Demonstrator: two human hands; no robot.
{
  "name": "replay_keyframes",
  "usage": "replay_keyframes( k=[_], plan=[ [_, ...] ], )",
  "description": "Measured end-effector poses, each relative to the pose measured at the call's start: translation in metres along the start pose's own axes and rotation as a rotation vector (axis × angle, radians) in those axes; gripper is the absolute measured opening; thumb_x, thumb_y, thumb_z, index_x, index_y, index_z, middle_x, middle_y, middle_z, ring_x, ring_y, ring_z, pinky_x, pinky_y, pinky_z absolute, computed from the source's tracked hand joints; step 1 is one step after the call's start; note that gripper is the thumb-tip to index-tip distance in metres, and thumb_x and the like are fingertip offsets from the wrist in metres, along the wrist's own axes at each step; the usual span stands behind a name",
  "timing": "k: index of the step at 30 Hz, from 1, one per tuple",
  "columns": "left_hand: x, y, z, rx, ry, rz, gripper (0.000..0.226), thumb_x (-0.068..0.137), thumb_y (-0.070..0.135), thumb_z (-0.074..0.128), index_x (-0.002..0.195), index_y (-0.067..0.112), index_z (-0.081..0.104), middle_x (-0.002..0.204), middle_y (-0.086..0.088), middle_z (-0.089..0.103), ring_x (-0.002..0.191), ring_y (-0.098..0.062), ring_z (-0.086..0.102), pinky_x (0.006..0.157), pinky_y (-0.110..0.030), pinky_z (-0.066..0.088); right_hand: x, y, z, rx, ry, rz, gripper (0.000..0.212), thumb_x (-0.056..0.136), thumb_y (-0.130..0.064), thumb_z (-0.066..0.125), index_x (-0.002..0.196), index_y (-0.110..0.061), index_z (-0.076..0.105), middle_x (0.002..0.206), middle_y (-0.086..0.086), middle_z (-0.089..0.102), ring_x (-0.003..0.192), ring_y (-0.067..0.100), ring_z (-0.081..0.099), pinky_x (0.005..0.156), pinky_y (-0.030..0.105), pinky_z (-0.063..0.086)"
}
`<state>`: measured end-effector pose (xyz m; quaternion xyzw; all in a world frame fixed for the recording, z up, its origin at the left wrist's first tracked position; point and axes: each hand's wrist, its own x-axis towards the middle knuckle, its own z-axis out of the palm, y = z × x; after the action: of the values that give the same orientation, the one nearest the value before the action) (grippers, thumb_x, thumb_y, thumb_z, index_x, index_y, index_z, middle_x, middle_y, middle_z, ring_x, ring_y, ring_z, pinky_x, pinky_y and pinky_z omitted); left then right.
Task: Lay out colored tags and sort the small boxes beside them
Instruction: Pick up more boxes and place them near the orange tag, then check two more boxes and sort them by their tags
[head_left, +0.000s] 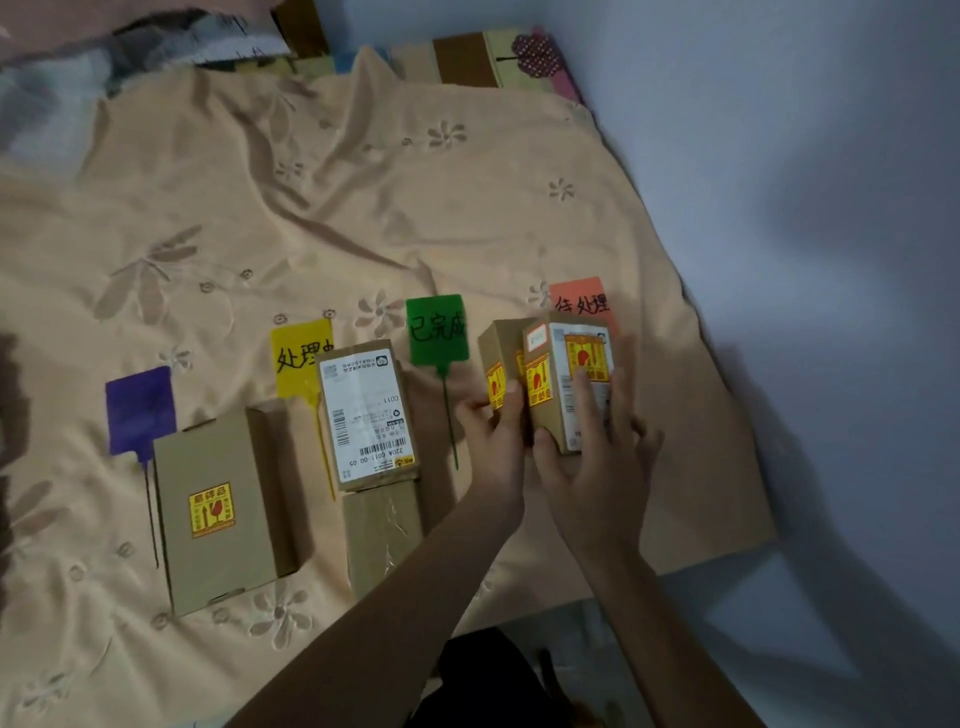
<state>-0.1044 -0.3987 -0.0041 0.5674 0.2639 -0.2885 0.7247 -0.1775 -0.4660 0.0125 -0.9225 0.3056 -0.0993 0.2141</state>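
Right hand (597, 447) spread wide over the labelled box (571, 379), fingers (584, 395) flat on its white label, thumb pressed to its near left corner. Left hand (493, 431) curled around the second small box (501, 364), thumb and fingertips pinching its near end. Both boxes side by side and touching, just in front of the orange tag (582, 301), which shows handwritten black characters and is partly covered by them. Left of the orange tag, a green tag (435, 327) with a long thin stem. Further left, a yellow tag (298, 358), partly overlapped by a box with a white shipping label (366, 415); a plain taped box (384, 535) just nearer. Farthest from the orange tag, a purple tag (139, 408) beside a larger brown box (218, 509) bearing a yellow-red sticker. All on a peach floral bedsheet (363, 197).
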Motion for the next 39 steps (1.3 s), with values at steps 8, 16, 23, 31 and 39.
replay_keyframes(
  k=[8,16,23,31,39],
  plan=[
    [0.003,-0.029,0.117,0.051,-0.253,-0.145,0.042,0.103,0.041,0.063,0.125,0.011,0.042,0.127,-0.011,0.063,0.111,-0.023,0.069,0.091,-0.032,0.064,0.048,0.081,-0.045,-0.193,0.107,0.086,0.072,0.098,-0.05,0.05,0.164,-0.025,0.041,0.174,0.02,0.031,0.144,0.049,0.046,0.112,0.043,0.029],
    [0.012,-0.054,0.147,0.843,-0.094,-0.002,0.035,0.102,0.031,0.056,0.125,0.011,0.073,0.132,-0.016,0.066,0.122,-0.034,0.063,0.105,-0.042,0.051,0.058,0.134,-0.051,-0.191,-0.122,0.112,0.081,0.098,-0.059,0.043,0.17,-0.027,0.025,0.18,0.015,0.016,0.159,0.045,0.027,0.126,0.053,0.021],
    [-0.032,-0.003,0.067,0.691,-0.274,0.144,0.022,0.099,0.017,0.06,0.114,0.012,0.076,0.11,-0.005,0.076,0.107,-0.027,0.071,0.096,-0.038,0.057,0.056,0.094,-0.067,-0.289,0.022,0.075,0.068,0.096,-0.053,0.054,0.158,-0.024,0.052,0.176,0.011,0.03,0.158,0.049,0.026,0.119,0.067,0.033],
    [-0.1,0.106,-0.126,0.445,-0.102,0.447,0.018,0.101,0.01,0.061,0.095,0.021,0.075,0.091,0.002,0.079,0.078,-0.009,0.072,0.073,-0.022,0.056,0.066,-0.053,-0.065,0.016,0.311,-0.137,0.048,0.095,-0.021,0.057,0.14,-0.011,0.07,0.161,0.014,0.055,0.155,0.048,0.033,0.125,0.044,0.029],
    [-0.142,0.131,-0.351,0.224,0.53,0.468,0.014,0.099,0.011,0.064,0.099,0.02,0.075,0.092,-0.001,0.08,0.075,-0.01,0.073,0.074,-0.028,0.053,-0.04,-0.288,0.012,0.576,-0.185,-0.674,0.029,0.092,-0.009,0.059,0.113,-0.008,0.079,0.124,-0.035,0.067,0.131,0.028,0.06,0.113,0.032,0.046]
  ],
)
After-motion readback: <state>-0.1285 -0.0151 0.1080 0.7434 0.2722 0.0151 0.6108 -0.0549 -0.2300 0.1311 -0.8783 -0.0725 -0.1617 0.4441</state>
